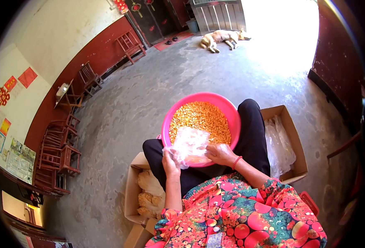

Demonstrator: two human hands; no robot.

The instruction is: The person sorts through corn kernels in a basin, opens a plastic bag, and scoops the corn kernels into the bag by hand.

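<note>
Left hand (pixel 171 166), right hand (pixel 221 155) — clear bag (pixel 193 141) between.
Hands apart, each gripping the bag, over the near side of the basin (pixel 233 117), corn (pixel 200 115) inside; left box (pixel 131 192), right box (pixel 295 138) beyond. Bag could tear or slip — if tugged unevenly.

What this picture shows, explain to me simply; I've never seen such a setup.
There's no machine here, just a seated person's bare hands. The only picture comes from a camera worn on the head, looking forward and down. The left hand and right hand hold a clear plastic bag over a pink basin of corn kernels; whether the bag contains anything is hard to tell. Beside the legs stand two cardboard boxes, the right one holding clear plastic. Farther off, a dog lies on the floor.
</note>
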